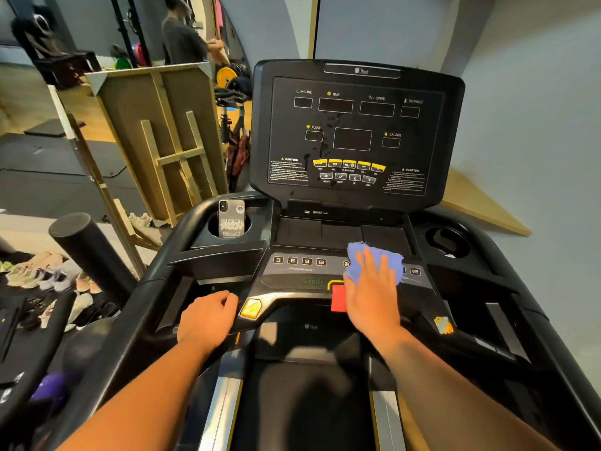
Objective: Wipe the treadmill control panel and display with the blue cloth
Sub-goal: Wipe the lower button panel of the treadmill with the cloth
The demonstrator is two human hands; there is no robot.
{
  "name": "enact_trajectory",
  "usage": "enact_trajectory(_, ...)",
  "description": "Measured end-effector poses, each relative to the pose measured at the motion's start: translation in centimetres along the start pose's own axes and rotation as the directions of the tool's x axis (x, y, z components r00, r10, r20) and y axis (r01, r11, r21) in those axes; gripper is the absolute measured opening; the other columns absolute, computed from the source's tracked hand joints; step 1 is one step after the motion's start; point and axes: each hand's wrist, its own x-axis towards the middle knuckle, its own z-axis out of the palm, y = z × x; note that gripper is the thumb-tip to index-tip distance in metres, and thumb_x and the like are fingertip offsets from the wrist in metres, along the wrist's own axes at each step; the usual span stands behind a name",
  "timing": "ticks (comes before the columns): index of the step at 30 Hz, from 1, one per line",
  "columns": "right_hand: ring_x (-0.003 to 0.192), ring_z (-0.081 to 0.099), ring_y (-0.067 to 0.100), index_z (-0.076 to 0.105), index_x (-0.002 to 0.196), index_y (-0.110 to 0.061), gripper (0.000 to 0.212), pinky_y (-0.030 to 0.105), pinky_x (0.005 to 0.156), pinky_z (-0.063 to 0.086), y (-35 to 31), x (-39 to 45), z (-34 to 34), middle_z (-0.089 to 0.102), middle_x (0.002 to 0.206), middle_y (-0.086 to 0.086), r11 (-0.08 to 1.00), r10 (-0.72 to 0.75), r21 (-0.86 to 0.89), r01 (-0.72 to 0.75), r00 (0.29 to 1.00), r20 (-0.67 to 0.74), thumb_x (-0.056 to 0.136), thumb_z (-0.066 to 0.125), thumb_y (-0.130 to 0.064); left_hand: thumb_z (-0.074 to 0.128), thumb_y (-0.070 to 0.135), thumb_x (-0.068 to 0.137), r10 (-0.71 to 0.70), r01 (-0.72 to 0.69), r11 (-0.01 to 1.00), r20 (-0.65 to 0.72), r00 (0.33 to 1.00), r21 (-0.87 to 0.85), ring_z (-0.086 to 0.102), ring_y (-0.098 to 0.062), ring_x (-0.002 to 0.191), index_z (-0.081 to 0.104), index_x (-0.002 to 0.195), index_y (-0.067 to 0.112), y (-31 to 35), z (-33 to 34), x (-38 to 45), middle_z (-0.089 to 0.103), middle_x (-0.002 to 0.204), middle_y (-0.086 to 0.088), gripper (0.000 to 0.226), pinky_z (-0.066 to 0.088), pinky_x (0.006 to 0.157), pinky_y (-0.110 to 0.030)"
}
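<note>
The treadmill's upright black display (354,131) faces me, with dark droplets and streaks around its middle. Below it lies the grey control panel (299,266) with numbered buttons and a green START label. My right hand (372,294) lies flat, fingers spread, pressing the blue cloth (361,252) onto the right half of that panel, just above a red stop button (338,299). My left hand (208,317) is curled over the black handlebar (153,307) at the left, beside a yellow pad.
A phone (231,218) stands in the left cup holder; the right cup holder (447,242) is further right. Several shoes (45,275) lie on the floor at left, near a wooden frame (162,131). A person (185,37) stands far back. The wall is close on the right.
</note>
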Motion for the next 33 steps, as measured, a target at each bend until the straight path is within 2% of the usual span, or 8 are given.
enact_trajectory(4, 0.154, -0.002, 0.024, 0.020, 0.159, -0.022, 0.062, 0.043, 0.124, 0.000, -2.0, -1.7, 0.8, 0.010, 0.167, -0.007, 0.891, -0.411, -0.116, 0.438, 0.889, 0.200, 0.103, 0.036, -0.042, 0.039, 0.035, 0.101, 0.007, -0.007, 1.000, -0.013, 1.000, -0.012, 0.058, -0.016, 0.064, 0.054, 0.067, 0.019, 0.1, 0.1, -0.2, 0.064, 0.067, 0.002, 0.040, 0.040, 0.062, -0.032)
enact_trajectory(7, 0.155, 0.000, 0.015, 0.022, 0.159, -0.024, 0.062, 0.040, 0.125, 0.006, 2.9, -1.7, -0.5, 0.014, 0.166, -0.009, 0.823, -0.517, -0.132, 0.552, 0.825, 0.229, 0.101, 0.035, -0.044, 0.039, 0.035, 0.100, 0.001, -0.001, 1.000, -0.001, 1.000, -0.014, 0.059, -0.016, 0.065, 0.056, 0.069, 0.019, 0.1, 0.0, -0.2, 0.064, 0.068, 0.002, 0.039, 0.044, 0.064, -0.034)
enact_trajectory(11, 0.153, 0.019, 0.016, 0.030, 0.156, -0.025, 0.060, 0.045, 0.122, 0.024, 8.1, -0.5, -2.7, 0.027, 0.164, -0.005, 0.970, -0.240, -0.020, 0.241, 0.970, 0.039, 0.101, 0.051, -0.034, 0.039, 0.034, 0.101, 0.008, -0.008, 1.000, -0.004, 1.000, -0.015, 0.060, -0.015, 0.066, 0.058, 0.070, 0.019, 0.1, 0.1, -0.2, 0.065, 0.069, 0.003, 0.039, 0.044, 0.063, -0.033)
enact_trajectory(14, 0.153, 0.016, 0.024, 0.028, 0.156, -0.020, 0.060, 0.045, 0.124, 0.016, 4.3, 0.5, -1.9, 0.024, 0.165, -0.001, 0.999, 0.037, 0.036, -0.035, 0.998, -0.059, 0.102, 0.048, -0.037, 0.039, 0.035, 0.101, 0.006, -0.006, 1.000, -0.007, 1.000, -0.008, 0.060, -0.015, 0.066, 0.059, 0.071, 0.019, 0.0, 0.1, -0.1, 0.066, 0.069, 0.003, 0.039, 0.041, 0.061, -0.031)
enact_trajectory(20, 0.155, 0.000, 0.016, 0.020, 0.159, -0.025, 0.063, 0.044, 0.126, 0.009, 5.4, -1.1, -1.8, 0.010, 0.166, -0.011, 0.867, -0.453, -0.116, 0.484, 0.864, 0.217, 0.104, 0.047, -0.037, 0.040, 0.032, 0.103, 0.018, -0.018, 1.000, -0.016, 1.000, 0.002, 0.058, -0.013, 0.063, 0.057, 0.069, 0.019, 0.2, 0.1, -0.2, 0.064, 0.068, 0.003, 0.039, 0.035, 0.055, -0.026)
enact_trajectory(24, 0.152, 0.012, 0.011, 0.034, 0.154, -0.015, 0.066, 0.051, 0.120, 0.027, 10.7, -2.5, -3.6, 0.029, 0.161, -0.005, 0.949, -0.310, -0.054, 0.312, 0.950, 0.043, 0.096, 0.065, -0.022, 0.040, 0.031, 0.103, 0.020, -0.020, 1.000, -0.019, 1.000, -0.008, 0.059, -0.013, 0.063, 0.057, 0.069, 0.019, 0.1, 0.3, -0.2, 0.064, 0.067, 0.002, 0.039, 0.035, 0.055, -0.026)
enact_trajectory(29, 0.138, 0.035, 0.022, 0.027, 0.151, -0.030, 0.053, 0.046, 0.108, 0.042, 8.4, 1.1, -4.5, 0.039, 0.148, 0.001, 0.995, -0.081, -0.062, 0.075, 0.992, -0.093, 0.102, 0.045, -0.036, 0.039, 0.033, 0.102, 0.035, -0.035, 0.999, -0.005, 0.999, -0.009, 0.060, -0.016, 0.067, 0.058, 0.069, 0.020, -0.2, 0.4, 0.0, 0.066, 0.069, 0.002, 0.040, 0.044, 0.062, -0.032)
enact_trajectory(33, 0.128, 0.039, 0.020, 0.023, 0.154, -0.027, 0.058, 0.039, 0.100, 0.048, 8.1, 0.6, -5.0, 0.036, 0.142, -0.001, 0.994, -0.096, -0.062, 0.090, 0.990, -0.104, 0.101, 0.046, -0.032, 0.037, 0.035, 0.101, 0.033, -0.033, 0.999, -0.012, 0.999, 0.013, 0.060, -0.016, 0.069, 0.059, 0.072, 0.020, -0.3, 0.5, 0.2, 0.066, 0.072, 0.003, 0.040, 0.043, 0.065, -0.034)
